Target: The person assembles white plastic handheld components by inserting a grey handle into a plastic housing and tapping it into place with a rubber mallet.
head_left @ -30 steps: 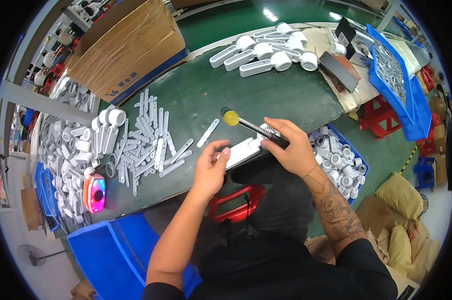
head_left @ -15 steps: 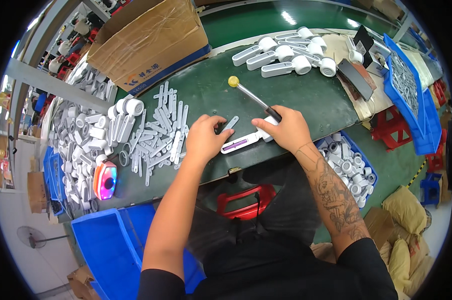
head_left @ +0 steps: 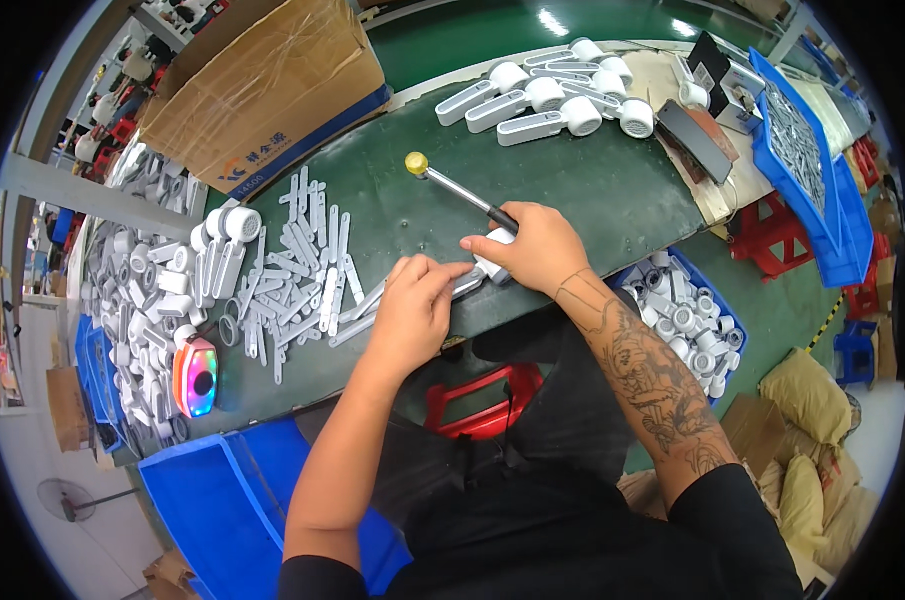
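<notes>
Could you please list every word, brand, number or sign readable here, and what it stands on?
Carton: a logo, printed characters and, on its blue band, a number; I can't copy these out.
Mallet: no readable marking.
Elsewhere: any marks are too small or blurred to read.

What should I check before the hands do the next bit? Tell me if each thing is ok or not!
1. Hammer gripped: ok. The right hand holds the hammer by its dark handle.
2. Yellow hammer head away from fingers: ok. It points beyond both hands.
3. Left hand at the white part: ok. Its fingers reach the part's handle.
4. Handle fully visible: not ok. The left hand covers some.
5. Insert properly seated: cannot tell. Fingers hide it.
6. Loose grey strips well away from the left hand: not ok. Some lie right beside it.
</notes>
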Action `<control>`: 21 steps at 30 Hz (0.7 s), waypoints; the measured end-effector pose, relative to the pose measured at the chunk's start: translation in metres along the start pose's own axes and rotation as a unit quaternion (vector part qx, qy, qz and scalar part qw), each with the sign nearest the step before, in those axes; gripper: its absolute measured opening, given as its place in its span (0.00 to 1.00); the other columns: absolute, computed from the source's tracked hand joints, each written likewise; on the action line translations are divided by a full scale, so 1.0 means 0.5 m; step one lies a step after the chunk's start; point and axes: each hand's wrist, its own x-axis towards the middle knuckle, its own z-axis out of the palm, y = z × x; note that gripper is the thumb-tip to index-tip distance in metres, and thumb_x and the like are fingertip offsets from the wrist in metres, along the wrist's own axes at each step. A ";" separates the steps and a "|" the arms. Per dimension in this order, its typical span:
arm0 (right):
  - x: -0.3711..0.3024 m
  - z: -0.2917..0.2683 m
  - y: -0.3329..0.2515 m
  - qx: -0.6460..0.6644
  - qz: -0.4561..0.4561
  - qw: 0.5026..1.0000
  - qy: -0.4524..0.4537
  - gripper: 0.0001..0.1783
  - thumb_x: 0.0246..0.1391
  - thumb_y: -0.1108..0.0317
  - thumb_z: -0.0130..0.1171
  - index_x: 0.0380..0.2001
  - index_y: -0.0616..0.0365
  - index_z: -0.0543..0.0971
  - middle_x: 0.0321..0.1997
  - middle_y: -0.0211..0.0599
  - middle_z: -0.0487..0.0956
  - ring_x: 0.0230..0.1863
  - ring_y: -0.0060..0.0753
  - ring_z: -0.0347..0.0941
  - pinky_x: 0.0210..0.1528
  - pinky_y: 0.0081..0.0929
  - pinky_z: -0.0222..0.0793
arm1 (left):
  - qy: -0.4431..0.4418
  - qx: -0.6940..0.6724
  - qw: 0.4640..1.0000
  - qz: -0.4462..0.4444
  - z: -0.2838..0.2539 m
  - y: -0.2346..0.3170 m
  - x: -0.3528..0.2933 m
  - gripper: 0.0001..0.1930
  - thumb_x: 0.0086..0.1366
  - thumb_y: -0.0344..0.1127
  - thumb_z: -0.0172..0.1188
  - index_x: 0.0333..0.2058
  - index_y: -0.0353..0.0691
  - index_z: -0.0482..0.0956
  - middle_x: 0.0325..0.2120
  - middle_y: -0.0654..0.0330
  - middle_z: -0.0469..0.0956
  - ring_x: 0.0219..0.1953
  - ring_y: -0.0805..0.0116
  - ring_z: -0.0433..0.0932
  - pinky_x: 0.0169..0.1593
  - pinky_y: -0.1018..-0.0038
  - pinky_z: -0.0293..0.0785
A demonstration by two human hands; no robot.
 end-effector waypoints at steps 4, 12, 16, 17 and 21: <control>0.001 0.002 0.007 -0.005 0.012 1.000 -0.007 0.34 0.51 0.34 0.78 0.31 0.60 0.85 0.34 0.49 0.87 0.39 0.55 0.86 0.41 0.48 0.80 | 0.043 -0.024 0.997 -0.058 0.013 0.001 -0.015 0.11 0.73 0.25 0.63 0.50 0.40 0.90 0.35 0.55 0.78 0.42 0.52 0.77 0.49 0.60 0.75; 0.005 0.019 0.024 -0.006 -0.034 0.998 0.043 0.34 0.51 0.35 0.79 0.33 0.61 0.86 0.26 0.42 0.84 0.30 0.44 0.84 0.35 0.42 0.77 | 0.069 -0.030 0.996 -0.056 0.023 0.011 -0.017 0.11 0.71 0.29 0.69 0.50 0.42 0.90 0.34 0.56 0.79 0.41 0.54 0.77 0.48 0.62 0.74; 0.004 0.016 0.019 0.000 -0.017 0.999 0.028 0.35 0.51 0.35 0.79 0.33 0.61 0.86 0.28 0.44 0.84 0.31 0.46 0.84 0.36 0.43 0.77 | 0.049 -0.038 0.998 -0.023 0.017 -0.003 -0.015 0.11 0.70 0.29 0.70 0.50 0.43 0.92 0.34 0.57 0.80 0.41 0.55 0.77 0.48 0.63 0.74; 0.004 0.016 0.018 -0.002 -0.016 0.999 0.027 0.35 0.51 0.34 0.79 0.33 0.61 0.86 0.28 0.44 0.85 0.32 0.47 0.84 0.37 0.43 0.77 | 0.049 -0.039 0.998 -0.022 0.015 -0.003 -0.016 0.11 0.70 0.29 0.70 0.50 0.43 0.92 0.34 0.57 0.80 0.41 0.55 0.77 0.48 0.63 0.74; 0.004 0.014 0.016 -0.004 -0.012 1.000 0.021 0.35 0.51 0.34 0.79 0.33 0.61 0.86 0.30 0.45 0.85 0.33 0.48 0.85 0.37 0.44 0.78 | 0.044 -0.051 0.997 -0.049 0.014 0.002 -0.018 0.10 0.68 0.27 0.71 0.47 0.43 0.92 0.34 0.59 0.80 0.42 0.57 0.77 0.47 0.64 0.75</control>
